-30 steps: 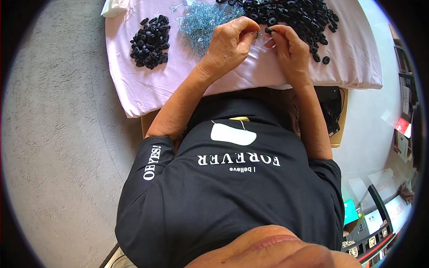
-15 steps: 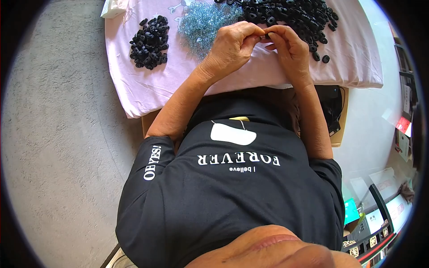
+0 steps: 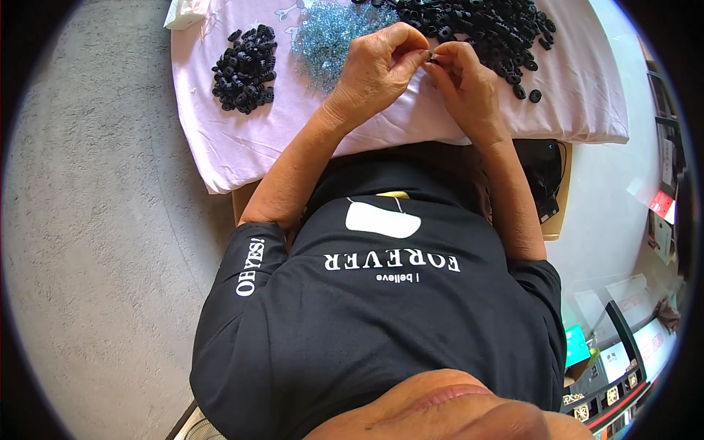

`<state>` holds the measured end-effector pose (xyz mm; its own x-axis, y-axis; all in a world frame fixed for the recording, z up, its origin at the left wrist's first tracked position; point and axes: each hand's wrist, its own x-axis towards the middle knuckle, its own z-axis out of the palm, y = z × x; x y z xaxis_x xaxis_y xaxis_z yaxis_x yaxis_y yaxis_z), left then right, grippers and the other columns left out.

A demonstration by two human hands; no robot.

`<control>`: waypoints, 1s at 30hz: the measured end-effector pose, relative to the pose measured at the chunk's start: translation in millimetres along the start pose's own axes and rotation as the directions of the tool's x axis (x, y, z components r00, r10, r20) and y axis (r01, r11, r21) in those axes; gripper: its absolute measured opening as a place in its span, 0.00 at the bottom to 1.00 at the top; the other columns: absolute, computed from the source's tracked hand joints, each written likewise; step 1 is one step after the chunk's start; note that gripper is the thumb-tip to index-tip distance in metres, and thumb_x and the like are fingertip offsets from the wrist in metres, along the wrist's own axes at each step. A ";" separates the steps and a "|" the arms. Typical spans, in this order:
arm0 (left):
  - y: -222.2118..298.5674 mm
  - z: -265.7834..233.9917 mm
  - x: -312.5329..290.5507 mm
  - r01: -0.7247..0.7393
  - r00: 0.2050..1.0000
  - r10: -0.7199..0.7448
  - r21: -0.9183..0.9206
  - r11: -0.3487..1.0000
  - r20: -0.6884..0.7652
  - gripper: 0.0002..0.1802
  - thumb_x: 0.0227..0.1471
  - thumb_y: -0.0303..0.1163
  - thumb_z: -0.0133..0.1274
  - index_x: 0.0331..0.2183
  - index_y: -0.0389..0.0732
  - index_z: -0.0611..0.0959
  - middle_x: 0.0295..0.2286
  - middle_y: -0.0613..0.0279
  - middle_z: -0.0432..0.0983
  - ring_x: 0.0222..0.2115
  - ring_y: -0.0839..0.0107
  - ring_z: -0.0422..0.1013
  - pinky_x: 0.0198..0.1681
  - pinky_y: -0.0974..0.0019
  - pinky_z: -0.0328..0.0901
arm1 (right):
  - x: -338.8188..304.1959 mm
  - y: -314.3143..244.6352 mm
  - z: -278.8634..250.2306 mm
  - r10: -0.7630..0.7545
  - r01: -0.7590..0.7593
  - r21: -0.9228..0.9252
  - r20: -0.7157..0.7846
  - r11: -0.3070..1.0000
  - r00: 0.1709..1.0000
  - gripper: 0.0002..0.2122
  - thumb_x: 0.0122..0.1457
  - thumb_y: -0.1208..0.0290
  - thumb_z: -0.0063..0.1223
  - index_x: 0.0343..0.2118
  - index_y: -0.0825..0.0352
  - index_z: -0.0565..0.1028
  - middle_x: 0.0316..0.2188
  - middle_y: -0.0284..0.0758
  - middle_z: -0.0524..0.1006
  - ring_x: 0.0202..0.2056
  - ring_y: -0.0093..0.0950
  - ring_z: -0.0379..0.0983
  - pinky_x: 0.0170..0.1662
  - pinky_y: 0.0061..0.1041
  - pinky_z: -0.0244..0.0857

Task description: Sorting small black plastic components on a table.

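Observation:
My left hand and my right hand meet fingertip to fingertip above the near part of the cloth. Between them is a tiny dark piece, mostly covered by the fingers. The left thumb and index finger pinch at it, and the right thumb and fingers are closed on its other side. Just behind the left hand lies a heap of small, shiny blue-silver coil-like pieces. Behind the right hand spreads a big pile of black ring-shaped parts.
A smaller pile of black parts lies on the left of the pink cloth. A white box stands at the far left corner. Under the table's right side is a dark object in a carton. Boxes stand at lower right.
My right fingers have bent and drawn slightly down around the tiny piece, which shows less now. The left thumb has shifted up toward the fingertips. The piles look the same.

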<state>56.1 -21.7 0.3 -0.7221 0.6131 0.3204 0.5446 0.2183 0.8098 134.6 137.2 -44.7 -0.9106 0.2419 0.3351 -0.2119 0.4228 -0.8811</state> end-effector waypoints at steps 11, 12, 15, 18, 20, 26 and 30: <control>-1.8 -6.6 -0.8 -0.025 0.994 0.017 0.074 0.997 0.105 0.05 0.56 0.25 0.59 0.36 0.37 0.83 0.29 0.61 0.81 0.30 0.74 0.77 0.37 0.71 0.72 | -1.6 4.4 -1.6 -0.076 0.077 -0.030 0.015 0.997 0.997 0.12 0.56 0.69 0.66 0.40 0.65 0.75 0.30 0.37 0.81 0.31 0.30 0.81 0.36 0.24 0.75; -0.3 -7.9 -0.1 -0.021 0.993 0.010 0.089 0.996 0.118 0.05 0.56 0.25 0.59 0.36 0.37 0.83 0.29 0.60 0.81 0.30 0.73 0.77 0.37 0.71 0.72 | -1.6 4.2 -2.3 -0.065 0.066 -0.035 0.037 0.997 0.997 0.12 0.56 0.69 0.66 0.39 0.66 0.75 0.30 0.37 0.81 0.30 0.30 0.81 0.34 0.24 0.74; 0.0 -11.1 -0.1 -0.003 0.991 -0.013 0.120 0.993 0.136 0.05 0.56 0.25 0.59 0.36 0.37 0.84 0.29 0.60 0.81 0.31 0.73 0.77 0.38 0.71 0.73 | -1.3 0.3 -3.3 -0.060 0.064 -0.053 0.069 0.997 0.996 0.10 0.55 0.71 0.66 0.37 0.66 0.77 0.31 0.37 0.81 0.29 0.30 0.79 0.33 0.24 0.73; -0.3 -13.4 -0.3 0.025 0.990 -0.041 0.118 0.993 0.138 0.05 0.56 0.24 0.59 0.36 0.37 0.84 0.29 0.60 0.81 0.30 0.74 0.77 0.37 0.71 0.72 | 0.5 2.6 -2.1 -0.137 0.137 -0.013 0.035 0.990 0.990 0.08 0.54 0.75 0.64 0.37 0.67 0.79 0.32 0.36 0.80 0.28 0.29 0.79 0.33 0.24 0.72; 0.6 -13.5 -1.5 0.045 0.989 -0.059 0.102 0.994 0.133 0.04 0.57 0.24 0.59 0.36 0.36 0.84 0.29 0.60 0.81 0.29 0.74 0.76 0.37 0.71 0.72 | 2.3 2.7 -4.5 -0.118 0.119 -0.012 0.047 0.993 0.992 0.08 0.55 0.76 0.63 0.38 0.67 0.79 0.32 0.36 0.80 0.29 0.29 0.79 0.33 0.23 0.72; 3.1 -11.4 -0.1 -0.074 0.993 0.061 0.125 0.989 0.101 0.05 0.56 0.23 0.59 0.37 0.35 0.84 0.30 0.59 0.81 0.30 0.73 0.76 0.37 0.72 0.72 | 5.0 5.3 -7.7 -0.090 0.087 0.054 0.054 0.995 0.994 0.10 0.56 0.80 0.60 0.41 0.67 0.80 0.33 0.35 0.80 0.29 0.26 0.79 0.33 0.22 0.72; 7.1 -10.2 0.5 -0.004 0.995 -0.005 0.094 0.996 0.096 0.06 0.56 0.23 0.58 0.37 0.34 0.84 0.30 0.58 0.81 0.31 0.73 0.78 0.39 0.72 0.73 | 4.2 4.9 -10.0 -0.006 -0.001 0.072 0.100 0.997 0.995 0.10 0.58 0.81 0.58 0.42 0.68 0.80 0.32 0.33 0.81 0.30 0.21 0.79 0.34 0.20 0.73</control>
<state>55.3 -27.6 11.3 -0.6808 0.6817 0.2679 0.5854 0.2865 0.7584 133.2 149.1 -44.2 -0.9401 0.1512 0.3054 -0.2357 0.3590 -0.9031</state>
